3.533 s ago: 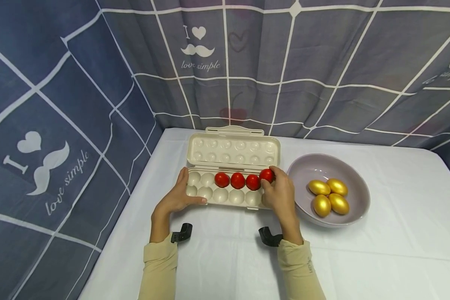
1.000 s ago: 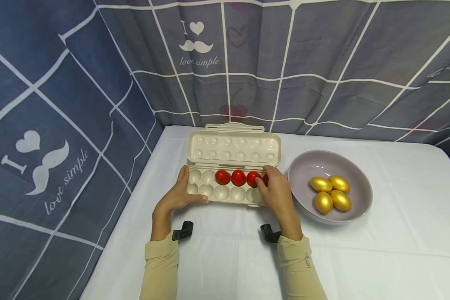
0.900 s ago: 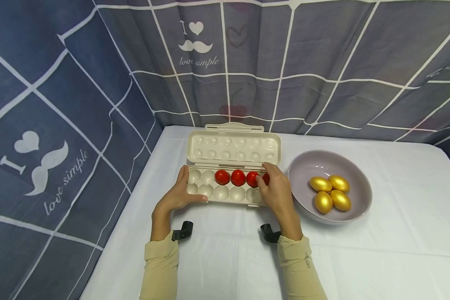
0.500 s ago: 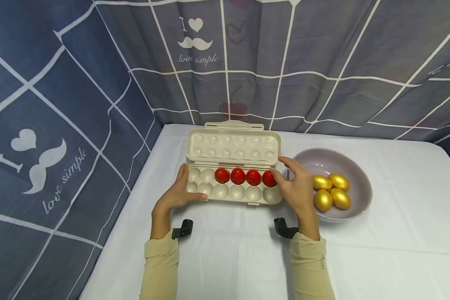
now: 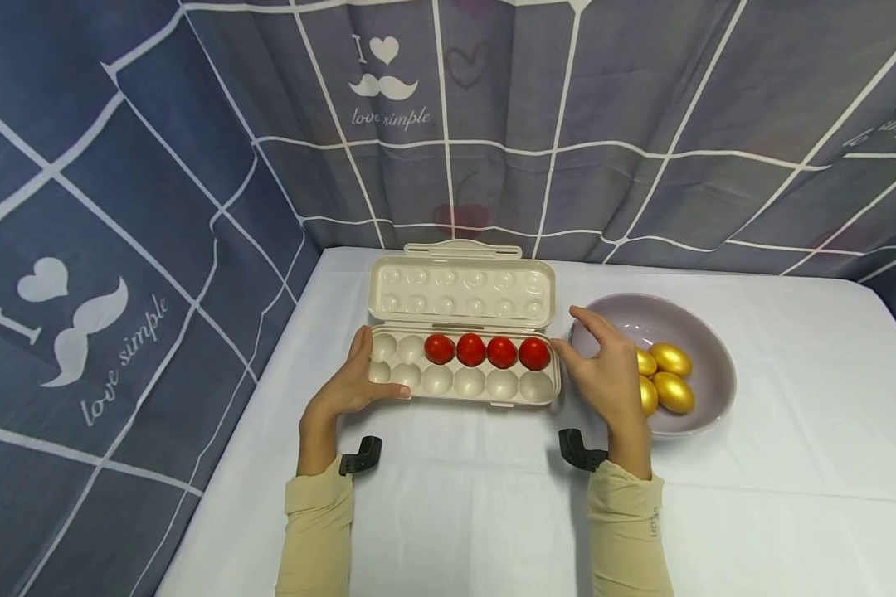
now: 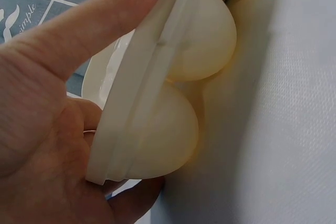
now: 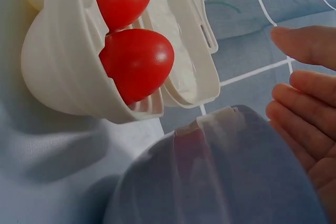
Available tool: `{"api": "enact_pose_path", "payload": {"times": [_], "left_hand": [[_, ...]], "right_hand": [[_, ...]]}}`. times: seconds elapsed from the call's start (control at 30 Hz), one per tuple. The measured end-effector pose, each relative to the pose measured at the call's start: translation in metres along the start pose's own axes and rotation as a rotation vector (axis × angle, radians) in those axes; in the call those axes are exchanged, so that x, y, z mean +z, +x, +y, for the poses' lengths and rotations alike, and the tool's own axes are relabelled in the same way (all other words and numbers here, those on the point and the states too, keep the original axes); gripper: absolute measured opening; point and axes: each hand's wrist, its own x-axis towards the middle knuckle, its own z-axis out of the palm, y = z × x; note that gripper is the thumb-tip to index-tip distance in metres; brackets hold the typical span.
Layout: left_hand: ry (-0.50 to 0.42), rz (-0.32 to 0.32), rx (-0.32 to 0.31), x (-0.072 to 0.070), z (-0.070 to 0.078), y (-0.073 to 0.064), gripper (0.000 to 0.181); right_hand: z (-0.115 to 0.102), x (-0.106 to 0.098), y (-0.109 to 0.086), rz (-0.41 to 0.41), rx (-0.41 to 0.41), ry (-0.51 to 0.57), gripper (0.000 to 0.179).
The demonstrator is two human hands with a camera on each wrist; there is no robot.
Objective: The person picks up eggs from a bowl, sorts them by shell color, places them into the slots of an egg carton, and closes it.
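A cream plastic egg carton (image 5: 463, 286) lies with its lid folded back. My left hand (image 5: 343, 388) grips its left end, the thumb along the front edge; in the left wrist view the same hand (image 6: 42, 103) holds the carton's rim between thumb and fingers. Several red eggs (image 5: 502, 352) fill the right part of the back row. My right hand (image 5: 608, 377) holds nothing, thumb and fingers spread, just right of the carton and above the bowl's left side. Pointed red eggs (image 7: 139, 64) stand in their cups in the right wrist view.
A mauve bowl (image 5: 717, 352) stands right of the carton with several golden eggs (image 5: 674, 393) in it, some partly hidden by my right hand. White cloth (image 5: 463, 514) covers the table. A grey-blue checked curtain (image 5: 508, 182) hangs behind and at left.
My right hand has let go of the rightmost red egg, now seated in the back row's last cup, and has moved right toward the bowl. My left hand keeps its place on the carton.
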Motion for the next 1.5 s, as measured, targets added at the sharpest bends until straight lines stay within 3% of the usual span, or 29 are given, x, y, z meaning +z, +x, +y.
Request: {"api": "enact_pose_path", "payload": {"times": [0.37, 0.97, 1.27, 1.5], "left_hand": [[-0.010, 0.002, -0.003, 0.000, -0.002, 0.000, 0.130], [-0.015, -0.002, -0.012, 0.000, 0.000, 0.000, 0.129], [0.001, 0.009, -0.004, -0.001, -0.004, -0.001, 0.130], [-0.022, 0.002, 0.004, 0.000, -0.002, 0.000, 0.130]], "right_hand": [[0.008, -0.016, -0.002, -0.011, 0.106, -0.065, 0.050], [0.018, -0.032, -0.005, -0.004, 0.160, -0.043, 0.054], [0.024, -0.041, -0.008, -0.007, 0.293, -0.085, 0.055], [0.028, -0.048, -0.010, -0.003, 0.297, -0.055, 0.051]]}}
